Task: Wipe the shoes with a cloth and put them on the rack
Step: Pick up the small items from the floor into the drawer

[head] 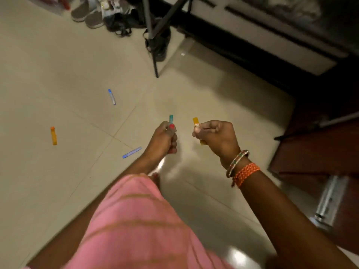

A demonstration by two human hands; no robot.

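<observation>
The left hand [162, 139] has its grip clamped on a small teal plastic tube [171, 119]; the right hand [216, 136] pinches an orange one [195, 121]. Grey fabric shoes [87, 13] sit on the tiled floor [58, 65] at eleven o'clock.

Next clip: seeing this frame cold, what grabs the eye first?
Two hands at centre: the left hand grips a teal stick, the right hand pinches an orange stick. More coloured sticks, like the orange one at left, litter the pale floor. Shoes sit untouched at top left.
</observation>
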